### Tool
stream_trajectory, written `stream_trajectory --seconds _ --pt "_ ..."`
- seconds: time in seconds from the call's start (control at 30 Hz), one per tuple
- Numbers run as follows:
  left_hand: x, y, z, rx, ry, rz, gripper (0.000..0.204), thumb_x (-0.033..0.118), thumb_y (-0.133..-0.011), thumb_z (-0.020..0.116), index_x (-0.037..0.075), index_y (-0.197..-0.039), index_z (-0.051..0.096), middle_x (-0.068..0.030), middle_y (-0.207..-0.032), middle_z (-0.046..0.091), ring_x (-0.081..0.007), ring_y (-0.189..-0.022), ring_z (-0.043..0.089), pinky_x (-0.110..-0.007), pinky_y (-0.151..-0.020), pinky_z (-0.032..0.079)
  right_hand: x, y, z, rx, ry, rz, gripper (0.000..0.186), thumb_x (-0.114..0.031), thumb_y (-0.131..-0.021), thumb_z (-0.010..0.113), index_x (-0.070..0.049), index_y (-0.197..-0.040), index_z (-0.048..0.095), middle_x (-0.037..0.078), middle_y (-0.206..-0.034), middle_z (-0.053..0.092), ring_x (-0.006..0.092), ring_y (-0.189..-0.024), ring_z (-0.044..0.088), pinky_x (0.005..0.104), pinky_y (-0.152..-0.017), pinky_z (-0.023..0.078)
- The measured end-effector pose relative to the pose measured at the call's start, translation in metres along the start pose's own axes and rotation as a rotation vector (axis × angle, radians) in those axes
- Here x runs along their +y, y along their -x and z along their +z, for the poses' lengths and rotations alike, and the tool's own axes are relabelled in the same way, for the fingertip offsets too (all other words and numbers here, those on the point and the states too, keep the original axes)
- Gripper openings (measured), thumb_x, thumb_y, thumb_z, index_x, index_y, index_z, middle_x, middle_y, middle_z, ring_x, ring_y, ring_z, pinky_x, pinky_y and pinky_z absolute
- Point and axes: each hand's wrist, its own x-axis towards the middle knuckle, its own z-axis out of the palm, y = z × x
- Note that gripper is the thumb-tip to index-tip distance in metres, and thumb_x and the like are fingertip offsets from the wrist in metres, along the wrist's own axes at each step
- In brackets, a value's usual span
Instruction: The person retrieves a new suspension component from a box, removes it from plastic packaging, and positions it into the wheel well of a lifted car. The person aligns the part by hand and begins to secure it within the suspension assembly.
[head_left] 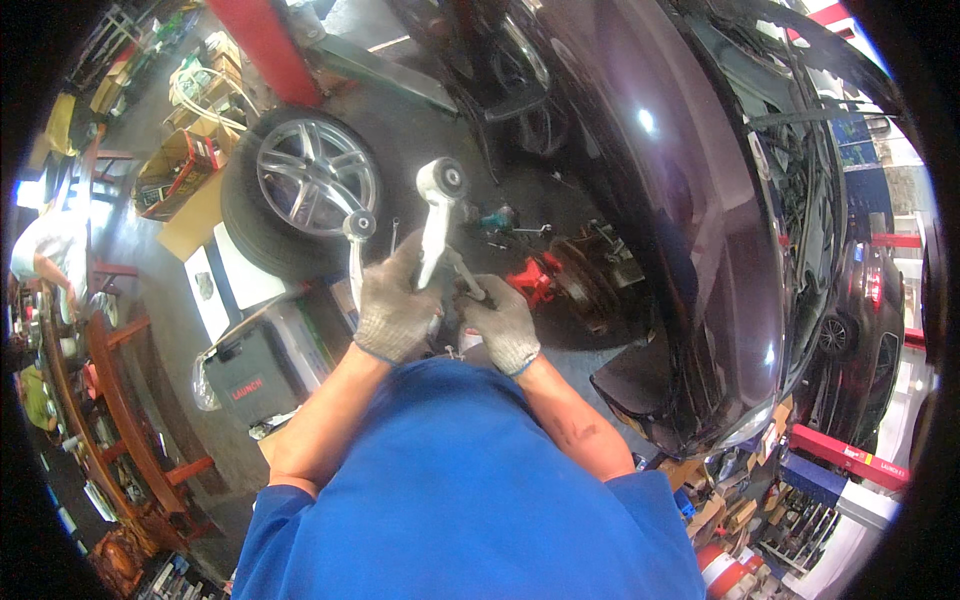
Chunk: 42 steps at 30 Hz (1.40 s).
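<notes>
My left hand [395, 310], in a grey knit glove, is closed round a silver metal suspension arm [437, 220] with round bushed ends; its large bushing points up, and a slimmer limb with a smaller bushing [360, 226] rises beside it. My right hand [498, 322], gloved too, is closed on a thin grey metal rod [467, 276] just right of the arm; whether the rod is part of it I cannot tell. Behind them on the floor lie loose wrenches [530, 229], and a red jack stand [532, 282] stands beside a rusty brake hub [585, 280].
A dark car [710, 210] fills the right, below a red lift post [260, 40]. A loose wheel [300, 180], a grey case [268, 375], cardboard boxes [185, 170] and a long wooden bench [115, 390] are on the left. Another person [45, 250] is at the far left edge.
</notes>
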Motion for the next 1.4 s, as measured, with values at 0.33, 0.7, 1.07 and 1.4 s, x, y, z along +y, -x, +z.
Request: stream_trajectory --seconds 0.33,0.7,1.07,1.4 --pt "-0.019 -0.010 0.014 -0.055 0.060 0.114 0.056 0.004 -0.091 0.076 0.006 -0.146 0.066 -0.0231 -0.115 0.079 -0.0240 -0.102 0.081 -0.035 -0.087 0.061 0.007 -0.001 -0.007 0.024 0.016 0.040 0.043 -0.014 -0.095 0.076 0.005 -0.133 0.071 0.018 -0.119 0.077 0.0217 -0.108 0.074 0.0362 -0.097 0.058" --pt "-0.024 -0.017 0.031 -0.096 -0.106 0.168 0.060 0.006 -0.081 0.075 0.007 -0.141 0.065 -0.0280 -0.107 0.076 -0.0480 -0.101 0.074 -0.054 -0.085 0.060 0.040 0.009 -0.015 0.291 0.048 -0.075 0.067 -0.022 -0.092 0.082 0.004 -0.149 0.057 0.017 -0.127 0.075 0.0247 -0.115 0.074 0.0389 -0.104 0.058" --pt "-0.022 -0.024 0.091 -0.161 0.159 0.010 0.051 0.019 -0.095 0.073 0.001 -0.141 0.061 -0.0199 -0.115 0.077 -0.0293 -0.100 0.078 -0.044 -0.085 0.062 0.077 0.032 0.012 -0.121 0.171 0.212 0.066 -0.043 -0.093 0.080 -0.004 -0.143 0.062 0.024 -0.139 0.070 0.0378 -0.130 0.067 0.0455 -0.109 0.054" --pt "-0.052 -0.022 0.176 -0.556 0.303 -0.251 0.072 0.023 -0.090 0.078 0.002 -0.153 0.051 -0.0203 -0.134 0.071 -0.0339 -0.118 0.071 -0.044 -0.104 0.055 0.086 0.032 -0.010 0.061 0.479 0.346 0.048 -0.033 -0.096 0.065 -0.008 -0.137 0.070 0.026 -0.126 0.076 0.0438 -0.117 0.073 0.0513 -0.099 0.059"
